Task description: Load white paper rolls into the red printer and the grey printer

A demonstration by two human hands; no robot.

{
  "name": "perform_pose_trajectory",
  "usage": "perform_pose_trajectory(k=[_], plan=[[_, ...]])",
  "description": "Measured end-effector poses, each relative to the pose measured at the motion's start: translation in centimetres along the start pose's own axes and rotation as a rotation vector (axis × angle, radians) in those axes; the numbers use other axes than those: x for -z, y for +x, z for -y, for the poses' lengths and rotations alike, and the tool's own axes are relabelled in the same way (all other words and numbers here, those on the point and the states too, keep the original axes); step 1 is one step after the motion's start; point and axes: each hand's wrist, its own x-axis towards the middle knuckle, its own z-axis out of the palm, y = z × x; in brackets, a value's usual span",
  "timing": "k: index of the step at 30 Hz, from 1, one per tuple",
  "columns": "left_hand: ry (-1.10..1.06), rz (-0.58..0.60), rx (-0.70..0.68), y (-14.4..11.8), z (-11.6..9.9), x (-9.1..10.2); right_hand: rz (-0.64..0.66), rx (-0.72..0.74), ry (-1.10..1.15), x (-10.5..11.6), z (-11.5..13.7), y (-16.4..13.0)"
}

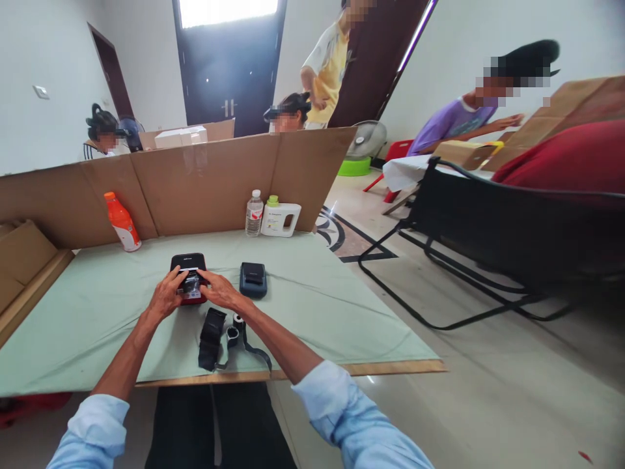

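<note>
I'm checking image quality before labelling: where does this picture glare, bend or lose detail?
Head view: the window above the door is blown out white; wide-angle bending curves the cardboard wall and table edge; both hands, left and right, on the black device look sharp, with soft shadows.

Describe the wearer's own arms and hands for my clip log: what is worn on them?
Both arms wear light blue shirt sleeves, pushed up near the elbows, leaving the forearms bare. The left hand and right hand are bare: no gloves, and no watch, rings or markings that can be made out.
</note>
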Motion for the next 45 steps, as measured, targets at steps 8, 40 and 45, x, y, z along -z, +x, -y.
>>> perform_pose_trajectory(k=[8,40,45], plan=[[0.068,-0.105,0.136,-5.6,6.2,4.9,0.179,0.088,0.028,-5.4,6.8,4.2],[-0.511,0.303,-0.013,10.1,-11.4,-9.8,-0.44,-0.376,-0.012,3.8,-12.0,-6.6],[-0.447,0.157,0.087,6.2,-6.3,-8.1,-0.338,-0.265,0.097,0.8,-10.3,-3.6]])
